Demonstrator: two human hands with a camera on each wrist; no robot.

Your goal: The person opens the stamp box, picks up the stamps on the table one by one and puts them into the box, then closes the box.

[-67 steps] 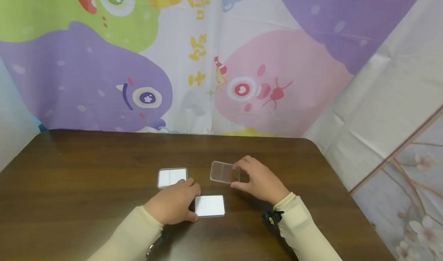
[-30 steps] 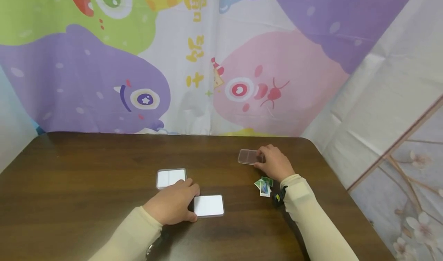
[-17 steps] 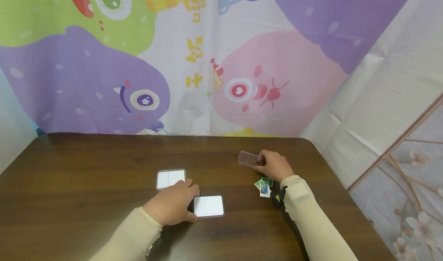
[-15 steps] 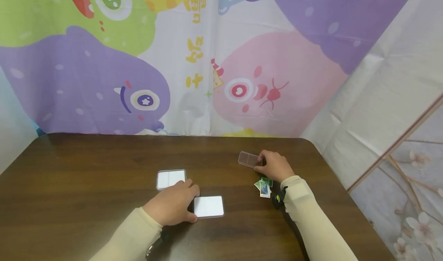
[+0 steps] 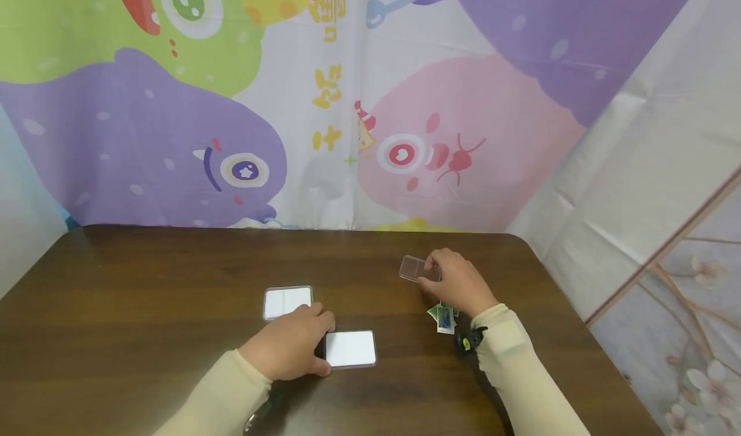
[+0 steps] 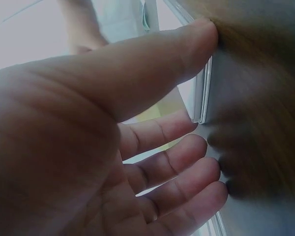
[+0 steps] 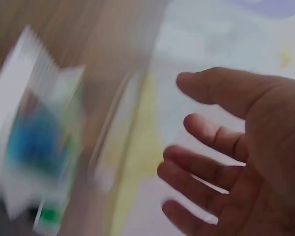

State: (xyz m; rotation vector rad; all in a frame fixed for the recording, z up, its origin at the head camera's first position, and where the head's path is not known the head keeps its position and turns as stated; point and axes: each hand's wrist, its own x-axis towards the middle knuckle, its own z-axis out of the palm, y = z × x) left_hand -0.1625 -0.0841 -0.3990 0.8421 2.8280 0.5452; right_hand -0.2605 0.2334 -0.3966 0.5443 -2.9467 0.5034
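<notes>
My left hand [image 5: 289,343] holds the left end of a flat clear plastic case [image 5: 352,349] with a white inside. In the left wrist view its thumb and index fingertip meet the case's edge [image 6: 202,93]. A second such case [image 5: 286,299] lies just beyond the left fingers. At the right, my right hand [image 5: 460,283] hovers over the clear lid [image 5: 411,268], overlapping it in the head view. Its fingers are spread and hold nothing in the right wrist view. Beneath that wrist lies a small pile of postage stamps [image 5: 446,319] with perforated edges, blurred up close.
A dark wooden table [image 5: 162,294] carries everything. Behind it hangs a cloth with cartoon monsters [image 5: 451,198], meeting the table's far edge. A pale panel with printed blossoms [image 5: 695,294] stands along the right side.
The right hand carried the clear lid to the back right, baring the stamps, and has since let go and drawn slightly toward the stamps. The left hand stays on its case.
</notes>
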